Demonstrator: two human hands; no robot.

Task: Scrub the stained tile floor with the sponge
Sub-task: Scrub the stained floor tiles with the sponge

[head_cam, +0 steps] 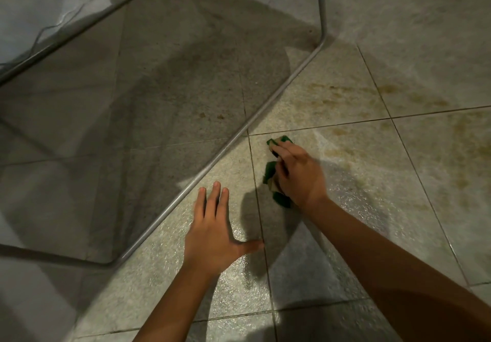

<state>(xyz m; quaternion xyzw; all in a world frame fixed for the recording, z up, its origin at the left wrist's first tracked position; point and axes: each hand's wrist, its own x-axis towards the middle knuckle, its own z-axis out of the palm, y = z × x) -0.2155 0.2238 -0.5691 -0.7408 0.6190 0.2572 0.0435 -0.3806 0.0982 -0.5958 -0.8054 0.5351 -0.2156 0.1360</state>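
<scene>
A green and tan sponge (271,170) lies crumpled on the pale tile floor (358,209), just right of a grout line. My right hand (297,174) grips it from above, fingers curled over its top, and hides its middle. My left hand (215,230) lies flat on the wet tile to the left, fingers straight and spread, thumb reaching toward the grout line. Brown stains (414,97) streak the tiles to the upper right. The floor around my hands glistens with wet suds.
A bent metal tube frame (239,137) runs diagonally across the floor just left of my left hand and turns upward at the top. It casts a broad shadow to the left. A thin white cable (66,15) lies at the upper left.
</scene>
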